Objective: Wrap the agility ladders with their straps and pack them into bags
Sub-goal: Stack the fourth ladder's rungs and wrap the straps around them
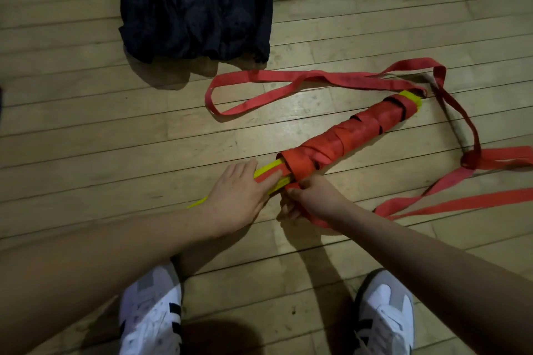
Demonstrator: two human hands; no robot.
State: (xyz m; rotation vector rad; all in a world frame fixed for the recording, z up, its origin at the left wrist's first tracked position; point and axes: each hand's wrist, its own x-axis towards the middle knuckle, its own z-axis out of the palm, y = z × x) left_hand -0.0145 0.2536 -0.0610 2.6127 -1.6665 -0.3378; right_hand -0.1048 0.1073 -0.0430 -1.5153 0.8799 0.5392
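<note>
A bundle of yellow ladder rungs (pixel 350 140) lies slantwise on the wooden floor, mostly wound in red strap. Yellow rung ends stick out at its lower left and upper right. My left hand (pixel 239 196) lies flat on the bare yellow ends with straight fingers. My right hand (pixel 313 200) grips the red strap just below the bundle's near end. Loose red strap (pixel 288 89) loops over the floor behind and right of the bundle. Two dark bags (pixel 196 6) lie flat at the top.
My two white shoes (pixel 150 314) stand on the floor at the bottom. Loose strap ends trail off the right edge (pixel 461 202). Bare wooden planks surround the bundle on the left.
</note>
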